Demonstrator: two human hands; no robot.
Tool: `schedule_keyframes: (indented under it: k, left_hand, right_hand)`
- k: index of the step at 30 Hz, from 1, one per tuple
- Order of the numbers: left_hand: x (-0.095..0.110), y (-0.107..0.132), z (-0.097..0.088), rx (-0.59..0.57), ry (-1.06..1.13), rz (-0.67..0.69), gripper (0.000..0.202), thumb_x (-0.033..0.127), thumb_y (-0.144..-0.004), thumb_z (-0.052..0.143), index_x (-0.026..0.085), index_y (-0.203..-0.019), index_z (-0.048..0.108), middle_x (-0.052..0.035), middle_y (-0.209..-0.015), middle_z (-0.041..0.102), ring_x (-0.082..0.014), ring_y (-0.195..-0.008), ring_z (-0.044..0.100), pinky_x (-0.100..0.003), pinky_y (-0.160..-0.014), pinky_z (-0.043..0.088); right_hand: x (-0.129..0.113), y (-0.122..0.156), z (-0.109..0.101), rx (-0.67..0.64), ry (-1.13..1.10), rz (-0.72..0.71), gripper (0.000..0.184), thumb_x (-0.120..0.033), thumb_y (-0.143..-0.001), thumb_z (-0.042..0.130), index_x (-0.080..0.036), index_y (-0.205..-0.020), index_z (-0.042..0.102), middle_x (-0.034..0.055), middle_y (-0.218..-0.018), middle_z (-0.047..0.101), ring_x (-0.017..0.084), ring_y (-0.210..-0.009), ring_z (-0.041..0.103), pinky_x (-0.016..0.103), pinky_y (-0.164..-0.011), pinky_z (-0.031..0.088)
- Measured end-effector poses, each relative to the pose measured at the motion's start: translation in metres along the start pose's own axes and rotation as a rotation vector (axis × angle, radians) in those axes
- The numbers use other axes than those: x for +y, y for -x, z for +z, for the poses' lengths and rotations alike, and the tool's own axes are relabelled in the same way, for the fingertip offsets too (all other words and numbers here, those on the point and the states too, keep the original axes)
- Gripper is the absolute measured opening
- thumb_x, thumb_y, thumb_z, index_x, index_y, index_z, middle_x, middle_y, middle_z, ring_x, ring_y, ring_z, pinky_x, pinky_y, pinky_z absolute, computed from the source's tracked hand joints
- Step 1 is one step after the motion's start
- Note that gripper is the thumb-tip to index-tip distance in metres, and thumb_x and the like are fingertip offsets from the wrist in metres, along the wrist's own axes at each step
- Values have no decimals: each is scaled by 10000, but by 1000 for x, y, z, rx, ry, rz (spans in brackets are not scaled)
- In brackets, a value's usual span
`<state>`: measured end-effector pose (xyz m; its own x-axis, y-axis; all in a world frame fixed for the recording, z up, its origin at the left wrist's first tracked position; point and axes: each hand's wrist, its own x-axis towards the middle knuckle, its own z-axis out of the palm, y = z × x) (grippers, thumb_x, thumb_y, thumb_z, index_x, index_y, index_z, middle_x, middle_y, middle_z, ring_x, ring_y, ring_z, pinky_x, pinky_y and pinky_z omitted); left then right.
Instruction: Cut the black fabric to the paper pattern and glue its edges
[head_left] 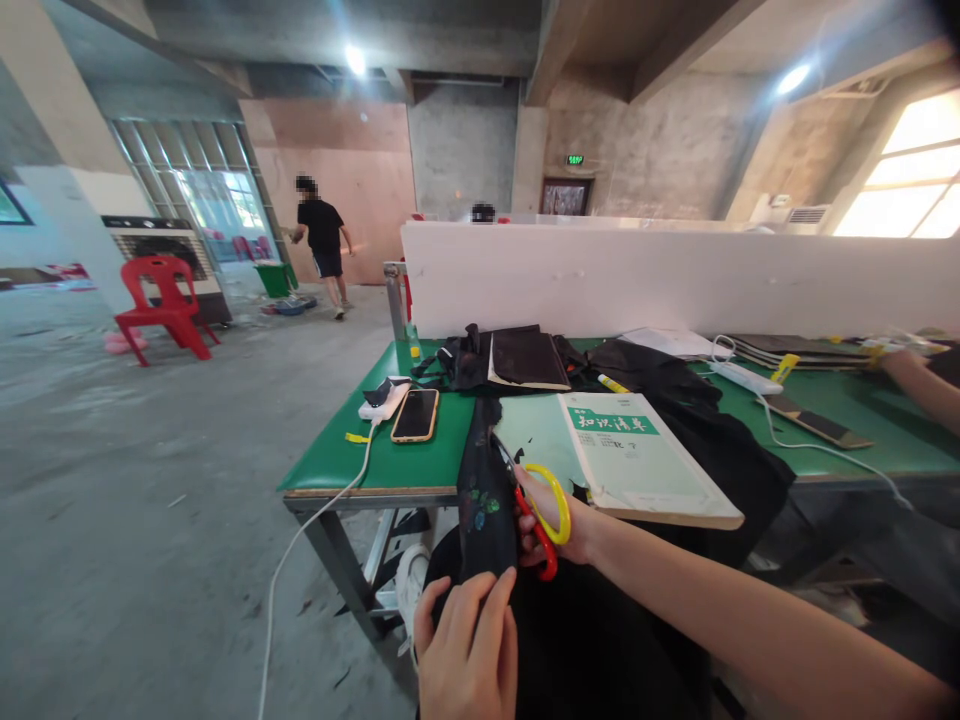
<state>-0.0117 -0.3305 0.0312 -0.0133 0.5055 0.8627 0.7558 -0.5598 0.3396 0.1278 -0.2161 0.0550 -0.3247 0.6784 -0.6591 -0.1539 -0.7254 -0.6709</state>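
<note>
In my right hand (541, 515) are scissors (553, 508) with one yellow and one red handle loop. Their blades lie at the right edge of a long black piece of material (484, 495), which looks like cloth or thin leather. Green, blue and red marks show on its surface. My left hand (469, 645) holds the near end of this piece, fingers bent over it and thumb hidden. The far end of the piece reaches onto the green table (337, 455), beside a book (645, 455) with a pale green and white cover.
A phone (415, 415) and a white power strip (385, 400) with a trailing cable lie left. Behind are a dark notebook (529, 358) and black fabric (675, 390). A white partition (675, 280) stands beyond. Another person's arm (922, 385) is at right; someone (324, 235) walks far left.
</note>
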Motion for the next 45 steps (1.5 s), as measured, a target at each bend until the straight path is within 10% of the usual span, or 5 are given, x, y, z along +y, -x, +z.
schedule_keyframes:
  k: [10,24,35,45]
  left_hand:
    - [-2,0,-1,13,-26,15,278,65,-849,455,194,-978,665,-28,-821,683,-124,-755,631,-327,-867,374]
    - [-4,4,3,20,-9,-18,274,58,-848,470,185,-971,679,-40,-833,676,-136,-764,629,-350,-869,373]
    - [-5,9,3,-9,-11,-49,283,57,-851,480,193,-1014,668,-50,-873,664,-151,-818,621,-375,-903,365]
    - [-4,6,2,0,-38,35,254,60,-850,489,157,-992,675,-70,-863,668,-159,-806,617,-366,-870,373]
  right_hand:
    - [4,7,-3,163,25,-59,505,-652,-851,380,-188,-655,404,-75,-413,346,82,-325,377,217,-380,414]
    - [11,39,-33,-30,-107,2,576,-736,-740,464,-170,-833,522,-58,-563,432,87,-406,402,243,-416,386]
    - [0,57,-46,312,19,-792,415,-454,-725,703,-222,-1036,554,-44,-717,478,84,-595,473,178,-466,403]
    - [-31,68,-55,312,-210,-990,511,-277,-579,840,-203,-1031,615,-31,-775,497,80,-662,459,150,-515,405]
